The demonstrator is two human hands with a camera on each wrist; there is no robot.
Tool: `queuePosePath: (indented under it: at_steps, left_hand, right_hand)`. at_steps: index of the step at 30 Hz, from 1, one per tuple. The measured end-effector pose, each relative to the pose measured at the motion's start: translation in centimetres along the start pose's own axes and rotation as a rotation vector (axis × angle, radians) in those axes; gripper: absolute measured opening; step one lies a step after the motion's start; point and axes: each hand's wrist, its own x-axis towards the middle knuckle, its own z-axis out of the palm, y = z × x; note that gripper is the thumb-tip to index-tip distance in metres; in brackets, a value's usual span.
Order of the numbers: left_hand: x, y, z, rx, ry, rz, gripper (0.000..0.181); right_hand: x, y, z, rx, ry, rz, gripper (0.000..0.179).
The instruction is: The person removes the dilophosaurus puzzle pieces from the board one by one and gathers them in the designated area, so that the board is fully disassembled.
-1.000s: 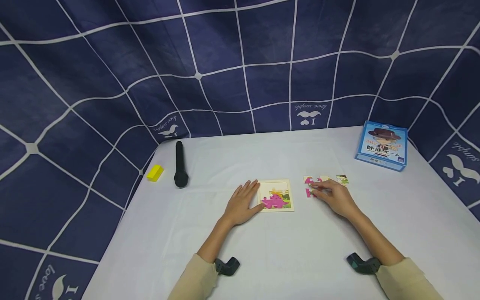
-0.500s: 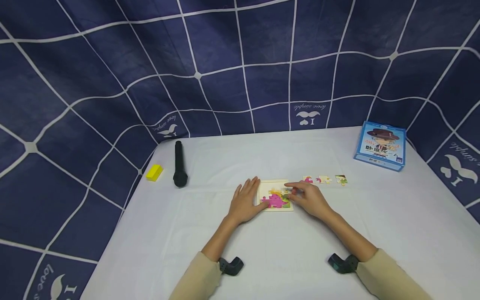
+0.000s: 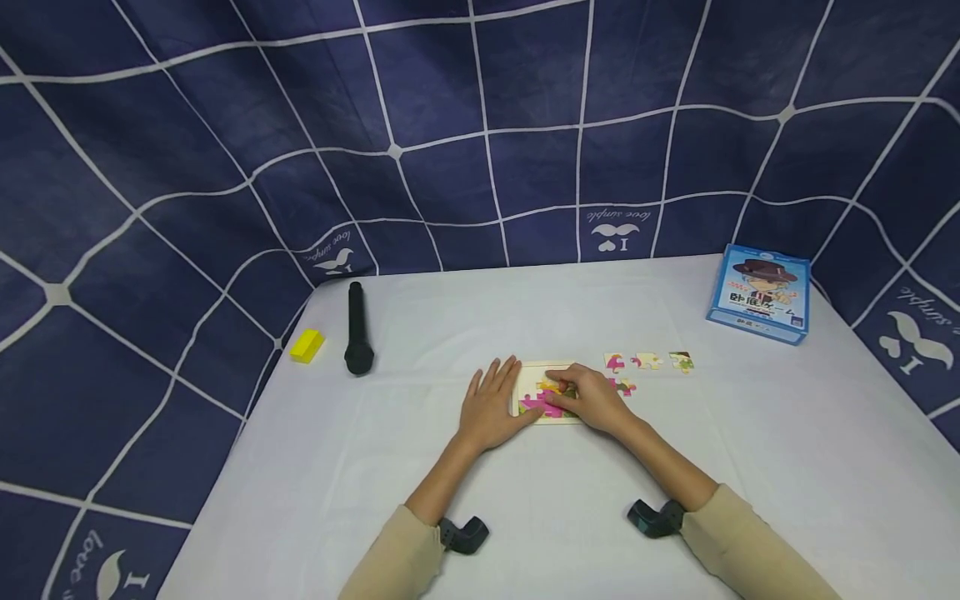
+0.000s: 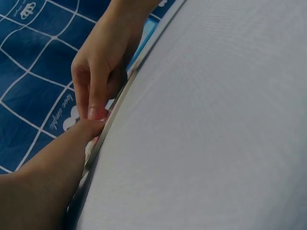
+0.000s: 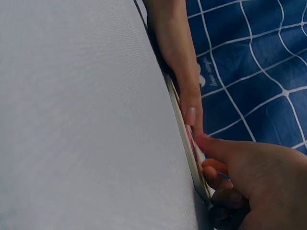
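Observation:
A small square puzzle tray with a pale frame lies on the white table, partly filled with a pink dinosaur picture. Flat along its left side rests my left hand, fingers spread, the thumb over the lower left of the picture. My right hand comes over the tray from the right, thumb and forefinger curled in a pinch around a puzzle piece that they largely hide. In the right wrist view, my right thumb sits close to the left thumb at the tray.
Several loose puzzle pieces lie right of the tray, among them a pink one and a green one. A blue box stands at the back right. A black microphone and a yellow block lie at the left.
My right hand has moved left from the loose pieces to above the tray. The left hand has stayed at the tray's left side.

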Motion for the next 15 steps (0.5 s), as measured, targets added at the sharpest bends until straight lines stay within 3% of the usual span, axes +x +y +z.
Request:
queuePosePath:
  at_steps: [7, 15]
  left_hand:
    - [-0.02, -0.06, -0.05, 0.002, 0.005, 0.005, 0.089]
    - [-0.03, -0.03, 0.04, 0.011, -0.005, -0.002, 0.089]
  right_hand:
    - [0.13, 0.03, 0.08, 0.014, -0.003, 0.001, 0.039]
    - [0.05, 0.06, 0.18, 0.047, 0.055, -0.004, 0.041]
